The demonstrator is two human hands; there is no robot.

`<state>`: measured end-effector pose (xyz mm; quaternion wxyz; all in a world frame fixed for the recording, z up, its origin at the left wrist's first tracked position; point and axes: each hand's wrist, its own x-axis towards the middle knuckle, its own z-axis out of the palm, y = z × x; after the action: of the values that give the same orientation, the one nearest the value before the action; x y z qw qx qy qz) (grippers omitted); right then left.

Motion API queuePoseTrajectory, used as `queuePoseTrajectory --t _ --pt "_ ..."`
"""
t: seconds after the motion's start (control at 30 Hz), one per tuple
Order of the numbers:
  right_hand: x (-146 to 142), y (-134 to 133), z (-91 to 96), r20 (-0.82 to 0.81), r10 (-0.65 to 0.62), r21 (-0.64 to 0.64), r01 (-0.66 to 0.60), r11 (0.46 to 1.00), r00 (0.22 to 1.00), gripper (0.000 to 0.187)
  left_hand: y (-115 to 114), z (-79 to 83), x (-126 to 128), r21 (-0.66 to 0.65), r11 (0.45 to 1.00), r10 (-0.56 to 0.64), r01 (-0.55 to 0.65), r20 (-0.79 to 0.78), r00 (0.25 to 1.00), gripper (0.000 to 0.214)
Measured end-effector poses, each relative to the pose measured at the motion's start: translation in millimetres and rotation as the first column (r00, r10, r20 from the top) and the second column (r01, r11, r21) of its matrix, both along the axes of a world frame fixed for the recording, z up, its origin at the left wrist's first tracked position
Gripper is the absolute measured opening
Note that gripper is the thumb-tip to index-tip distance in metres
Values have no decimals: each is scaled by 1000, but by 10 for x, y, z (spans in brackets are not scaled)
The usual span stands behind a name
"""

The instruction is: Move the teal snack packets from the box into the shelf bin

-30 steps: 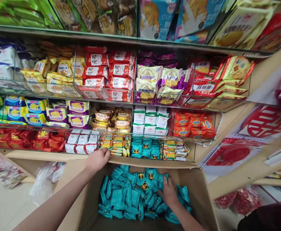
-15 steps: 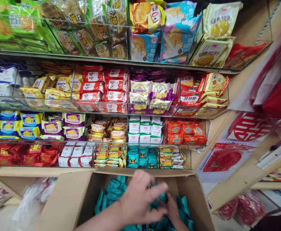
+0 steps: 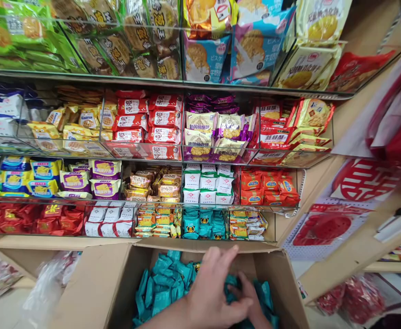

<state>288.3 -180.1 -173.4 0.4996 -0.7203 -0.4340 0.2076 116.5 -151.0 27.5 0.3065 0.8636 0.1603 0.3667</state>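
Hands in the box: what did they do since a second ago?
The left hand let go of the rim of the brown cardboard box and moved down onto the small teal snack packets, beside the right hand. The right hand stayed among them; shelf goods unchanged.

An open cardboard box (image 3: 93,283) stood before the glass-fronted shelves (image 3: 183,157), holding a loose heap of teal packets (image 3: 164,285). The left hand (image 3: 214,292) lay over the heap with its fingers stretched forward. The right hand (image 3: 247,297) sat just beyond it among the packets, largely covered by the left; its grasp could not be determined. Matching teal packets filled one bottom-shelf compartment (image 3: 203,224), directly above the box's far flap. A clear plastic bag (image 3: 47,285) lay left of the box. Red paper decorations (image 3: 323,228) leaned at the right.
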Motion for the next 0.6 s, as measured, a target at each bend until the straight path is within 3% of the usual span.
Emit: queuePoseTrajectory --t 0.1,0.17,0.23,0.33,0.4,0.43,0.5,0.6 --pt "-38 -35 273 -81 -5 36 8 999 997 28 149 -84 -190 -50 998 39 -42 -61 997 41" --pt "-144 -89 545 -299 66 112 -34 993 952 31 209 -209 -257 -206 969 124 -137 -76 989 30" --pt "-301 -151 842 -534 187 200 -92 975 825 31 239 -319 -254 -391 883 240 -261 -101 965 30" --pt "-546 -223 1198 -644 255 261 -107 959 722 31 227 -385 -161 -630 712 254 -310 -180 950 35" --pt "-673 -247 1311 -619 271 258 -135 957 737 29 191 -382 -90 -753 609 174 -249 -180 968 36" --pt "-723 -253 1330 -582 250 236 -134 962 773 26 170 -382 -60 -784 582 150 -216 -157 976 37" --pt "-804 -255 1315 -465 153 166 -84 983 872 23 125 -404 -20 -781 595 179 -191 -103 978 37" --pt "-902 -242 1234 -261 -5 104 33 994 965 26 78 -487 -8 -730 632 301 -259 -77 950 36"
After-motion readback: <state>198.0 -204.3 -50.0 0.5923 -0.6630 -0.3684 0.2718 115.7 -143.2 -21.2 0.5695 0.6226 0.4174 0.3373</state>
